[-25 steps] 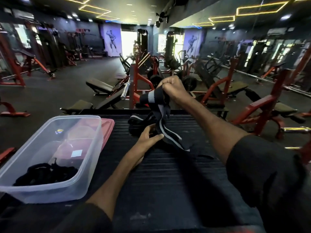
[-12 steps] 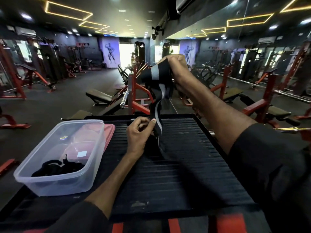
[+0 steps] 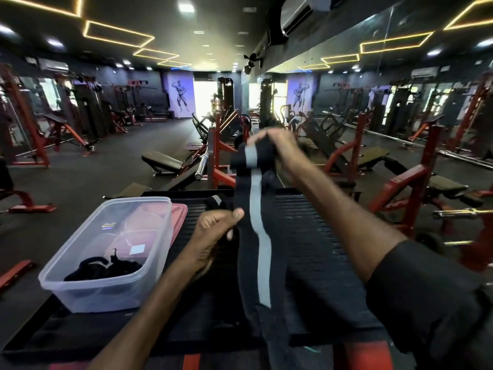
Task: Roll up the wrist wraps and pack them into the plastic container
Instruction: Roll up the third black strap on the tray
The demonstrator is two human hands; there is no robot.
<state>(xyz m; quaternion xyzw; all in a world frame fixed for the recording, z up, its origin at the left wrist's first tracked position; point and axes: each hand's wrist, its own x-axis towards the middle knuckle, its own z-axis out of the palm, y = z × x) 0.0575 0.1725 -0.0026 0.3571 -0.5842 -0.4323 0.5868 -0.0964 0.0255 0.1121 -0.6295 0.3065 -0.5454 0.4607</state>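
Observation:
A long black wrist wrap (image 3: 256,236) with a grey centre stripe hangs stretched out above the black ribbed platform (image 3: 314,236). My right hand (image 3: 280,148) grips its top end, raised and blurred. My left hand (image 3: 216,231) pinches the wrap's left edge lower down, thumb on top. The wrap's tail trails down toward me. Another black wrap (image 3: 214,201) lies on the platform behind my left hand. The clear plastic container (image 3: 149,287) stands at the left, with dark rolled wraps (image 3: 104,268) in its near end.
A pink lid (image 3: 178,217) lies under the container's far side. Red and black gym benches, racks and a barbell (image 3: 201,166) fill the room beyond the platform. A red frame with a chrome bar (image 3: 461,212) stands at the right.
My right hand has come down somewhat and the wrap now hangs out longer, its tail reaching toward me. My left hand has slid along the wrap's edge. The view has tilted.

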